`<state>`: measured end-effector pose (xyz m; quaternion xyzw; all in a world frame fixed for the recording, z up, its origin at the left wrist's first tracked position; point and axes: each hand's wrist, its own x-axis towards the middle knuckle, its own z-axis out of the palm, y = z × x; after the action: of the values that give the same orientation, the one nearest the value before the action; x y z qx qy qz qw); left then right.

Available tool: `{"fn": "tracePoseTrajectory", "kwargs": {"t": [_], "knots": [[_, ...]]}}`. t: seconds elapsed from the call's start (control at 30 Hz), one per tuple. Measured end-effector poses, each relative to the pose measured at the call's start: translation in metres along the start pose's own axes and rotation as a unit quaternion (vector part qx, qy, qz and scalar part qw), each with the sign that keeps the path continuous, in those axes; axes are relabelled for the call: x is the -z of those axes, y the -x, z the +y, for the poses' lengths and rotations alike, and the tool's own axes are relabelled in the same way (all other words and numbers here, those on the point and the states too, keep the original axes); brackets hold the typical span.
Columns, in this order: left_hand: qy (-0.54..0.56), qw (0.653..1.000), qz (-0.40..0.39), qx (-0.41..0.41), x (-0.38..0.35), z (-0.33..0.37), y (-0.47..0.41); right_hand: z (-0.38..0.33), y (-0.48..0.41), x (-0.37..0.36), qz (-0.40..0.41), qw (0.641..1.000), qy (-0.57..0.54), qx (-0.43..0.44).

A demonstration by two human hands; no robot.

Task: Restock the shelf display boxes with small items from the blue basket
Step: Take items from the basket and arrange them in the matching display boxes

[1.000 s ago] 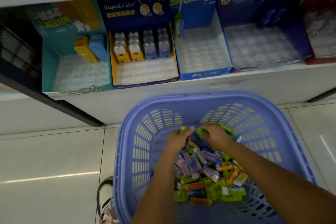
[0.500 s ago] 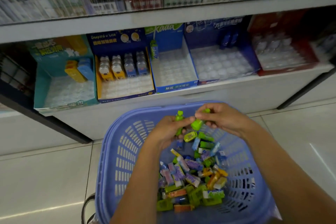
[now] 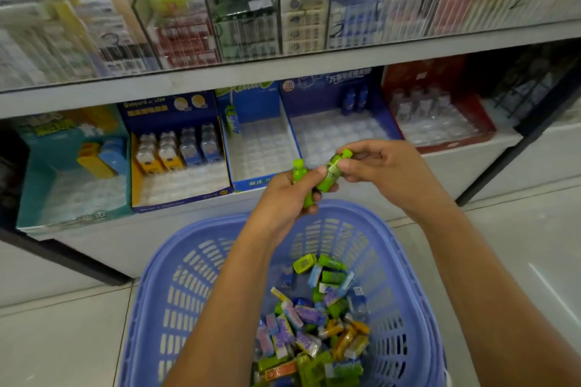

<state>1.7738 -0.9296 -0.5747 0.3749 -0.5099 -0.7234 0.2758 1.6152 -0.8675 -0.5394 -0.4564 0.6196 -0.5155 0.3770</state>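
Blue slotted plastic forms the basket (image 3: 176,292) nearest the camera, standing on the floor with a loose heap of small wrapped items (image 3: 314,324) in green, purple, orange and white piled at its bottom. Above its far rim, the left hand (image 3: 283,198) grips one small green bottle (image 3: 306,188), fingers curled round its body with the capped neck poking up. The right hand (image 3: 377,166) pinches a second green bottle (image 3: 331,174) near its cap end, tilted so its base touches the left thumb.

These look like light, rigid plastic pieces with smooth, likely slippery labels; a hold across the body, below the cap, seems surest, and they should stand a fair squeeze. Each is bright lime green, cylindrical, with a narrower cap of the same colour.

Beyond the hands, on the lower shelf (image 3: 471,163), the blue display box (image 3: 261,148) with a clear pocketed tray holds one matching green bottle at its back left corner; its other pockets look vacant, so it seems the likely target. Neighbouring boxes sit alongside it, partly stocked.
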Motion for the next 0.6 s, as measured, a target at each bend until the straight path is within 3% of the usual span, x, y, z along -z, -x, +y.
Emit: {"fn": "tracePoseTrajectory", "kwargs": {"t": [0.17, 0.3, 0.37, 0.47, 0.6], "knots": [[-0.029, 0.997, 0.067, -0.023, -0.008, 0.005, -0.016, -0.003, -0.032, 0.011, -0.011, 0.999, 0.043, -0.004], [-0.198, 0.968, 0.148, -0.054, -0.006, 0.000, -0.025, -0.003, -0.080, 0.015, 0.027, 0.993, 0.107, 0.037], [-0.242, 0.958, 0.148, -0.048, -0.003, 0.000, -0.028, -0.005, -0.103, 0.015, 0.014, 0.984, 0.162, 0.071], [-0.192, 0.974, 0.117, -0.013, 0.001, 0.002, -0.032, -0.003, -0.136, 0.011, -0.032, 0.958, 0.265, 0.106], [-0.203, 0.974, 0.098, -0.020, 0.007, 0.001, -0.038, 0.003, -0.172, 0.000, -0.077, 0.912, 0.387, 0.110]]}}
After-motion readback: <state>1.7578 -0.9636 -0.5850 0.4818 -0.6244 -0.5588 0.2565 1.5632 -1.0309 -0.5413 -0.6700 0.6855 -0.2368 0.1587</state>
